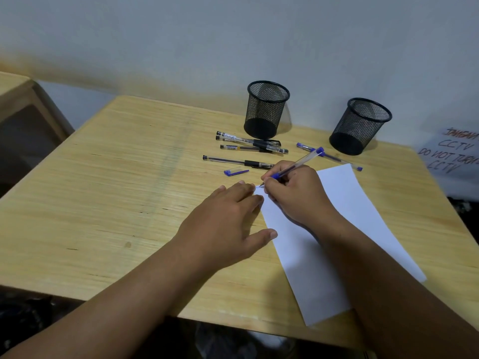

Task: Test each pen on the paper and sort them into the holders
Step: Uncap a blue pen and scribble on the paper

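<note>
My right hand [298,195] grips an uncapped blue pen [298,165], its tip touching the top left corner of the white paper [344,203], where a small blue mark shows. My left hand [228,224] lies flat, fingers spread, pressing the paper's left edge. The pen's blue cap [236,172] lies on the wooden table [116,177]. Several black pens [248,143] lie in a loose group in front of the left mesh holder [265,110]. Another blue pen [331,156] lies near the right mesh holder [359,126]. Both holders look empty.
A white sign [453,154] with handwritten CCTV text leans at the table's right edge. A wall runs behind the holders. Part of another wooden table [15,94] stands at the far left. The table's front edge is close to my forearms.
</note>
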